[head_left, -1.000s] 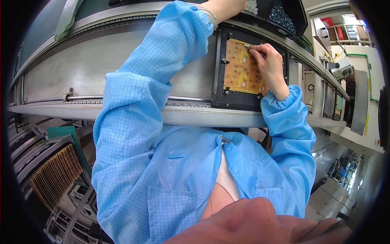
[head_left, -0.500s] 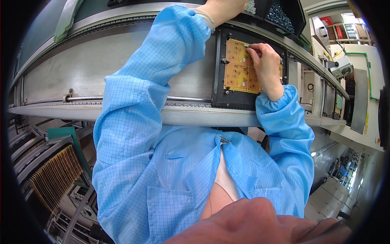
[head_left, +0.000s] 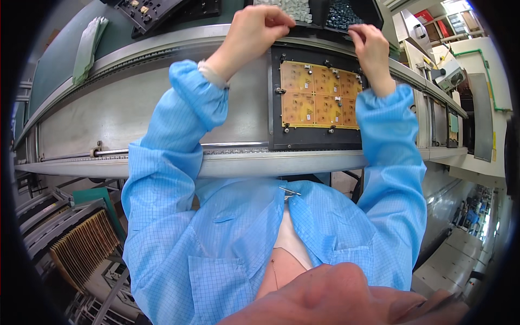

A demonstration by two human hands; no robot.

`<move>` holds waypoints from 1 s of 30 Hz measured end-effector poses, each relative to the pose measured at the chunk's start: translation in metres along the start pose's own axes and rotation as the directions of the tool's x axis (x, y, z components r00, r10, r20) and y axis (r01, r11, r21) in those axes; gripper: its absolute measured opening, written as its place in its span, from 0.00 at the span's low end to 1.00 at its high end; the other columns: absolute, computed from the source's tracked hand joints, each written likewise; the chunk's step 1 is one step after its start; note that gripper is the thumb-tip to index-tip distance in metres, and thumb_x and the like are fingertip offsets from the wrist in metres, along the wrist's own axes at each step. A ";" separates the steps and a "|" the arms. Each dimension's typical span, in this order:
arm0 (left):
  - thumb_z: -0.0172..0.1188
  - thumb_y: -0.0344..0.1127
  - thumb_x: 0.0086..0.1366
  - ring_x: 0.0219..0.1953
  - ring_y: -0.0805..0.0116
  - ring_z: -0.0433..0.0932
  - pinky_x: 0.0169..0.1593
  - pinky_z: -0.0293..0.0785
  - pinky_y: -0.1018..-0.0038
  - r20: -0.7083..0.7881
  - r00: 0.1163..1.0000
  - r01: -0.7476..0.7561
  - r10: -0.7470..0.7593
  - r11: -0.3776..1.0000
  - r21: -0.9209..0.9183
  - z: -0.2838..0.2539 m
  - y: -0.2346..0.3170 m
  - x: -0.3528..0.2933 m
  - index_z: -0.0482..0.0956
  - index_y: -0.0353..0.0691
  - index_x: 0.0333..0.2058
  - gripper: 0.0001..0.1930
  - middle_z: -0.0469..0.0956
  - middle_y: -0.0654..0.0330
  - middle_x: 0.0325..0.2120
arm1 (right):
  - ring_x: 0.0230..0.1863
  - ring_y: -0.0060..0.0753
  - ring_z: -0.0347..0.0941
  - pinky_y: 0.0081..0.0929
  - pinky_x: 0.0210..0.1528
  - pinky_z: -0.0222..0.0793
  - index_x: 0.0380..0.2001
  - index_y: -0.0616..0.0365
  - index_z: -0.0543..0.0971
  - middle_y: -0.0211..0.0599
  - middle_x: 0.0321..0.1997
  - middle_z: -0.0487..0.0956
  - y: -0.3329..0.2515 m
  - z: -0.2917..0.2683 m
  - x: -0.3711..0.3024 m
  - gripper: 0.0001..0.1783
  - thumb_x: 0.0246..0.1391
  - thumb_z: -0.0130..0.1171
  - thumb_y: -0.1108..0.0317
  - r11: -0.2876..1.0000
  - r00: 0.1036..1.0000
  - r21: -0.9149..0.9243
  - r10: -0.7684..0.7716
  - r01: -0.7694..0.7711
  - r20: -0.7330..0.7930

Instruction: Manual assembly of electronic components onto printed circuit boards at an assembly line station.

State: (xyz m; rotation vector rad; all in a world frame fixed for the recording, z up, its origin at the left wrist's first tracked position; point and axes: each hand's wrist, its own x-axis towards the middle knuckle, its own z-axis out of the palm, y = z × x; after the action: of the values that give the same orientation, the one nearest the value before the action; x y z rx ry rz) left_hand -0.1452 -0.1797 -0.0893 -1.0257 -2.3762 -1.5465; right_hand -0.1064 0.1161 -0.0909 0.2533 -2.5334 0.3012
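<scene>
1. Right now, the hands are apart, both beyond the yellow board (head_left: 295, 103), and neither grips it.
2. Left hand (head_left: 253, 33): thumb and fingertips drawn close, just beside the white parts (head_left: 291, 8). Whether it pinches one, I cannot tell.
3. Right hand (head_left: 375, 51): fingers bent, tips near the blue parts (head_left: 341, 15) in the black bin (head_left: 374, 13). Whether it holds anything, I cannot tell.
4. Board: lying flat in the black frame (head_left: 317, 140) between the rails, divided into sections in two rows; the right sleeve (head_left: 387, 108) hides some of its right side.
5. Progress, judging by what stands on it: partly filled. Raised parts (head_left: 309, 69) show on the upper row, and at least one on the lower middle section.
6. Left over: the lower left section shows none that I can make out; plenty of loose parts remain.
</scene>
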 end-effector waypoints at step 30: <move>0.62 0.28 0.56 0.37 0.56 0.79 0.43 0.77 0.67 0.336 0.942 -0.109 0.012 0.956 0.272 0.078 0.044 -0.060 0.83 0.40 0.34 0.07 0.81 0.56 0.32 | 0.35 0.24 0.80 0.24 0.41 0.76 0.34 0.67 0.85 0.39 0.33 0.86 0.010 0.000 0.005 0.11 0.46 0.66 0.74 -0.044 0.995 0.995 -0.046 -0.089 0.087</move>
State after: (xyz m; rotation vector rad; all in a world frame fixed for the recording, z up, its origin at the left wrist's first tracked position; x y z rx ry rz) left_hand -0.0540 -0.1307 -0.1186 -1.3617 -2.6501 -1.0276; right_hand -0.1129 0.1247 -0.0902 0.7818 -1.7529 2.2757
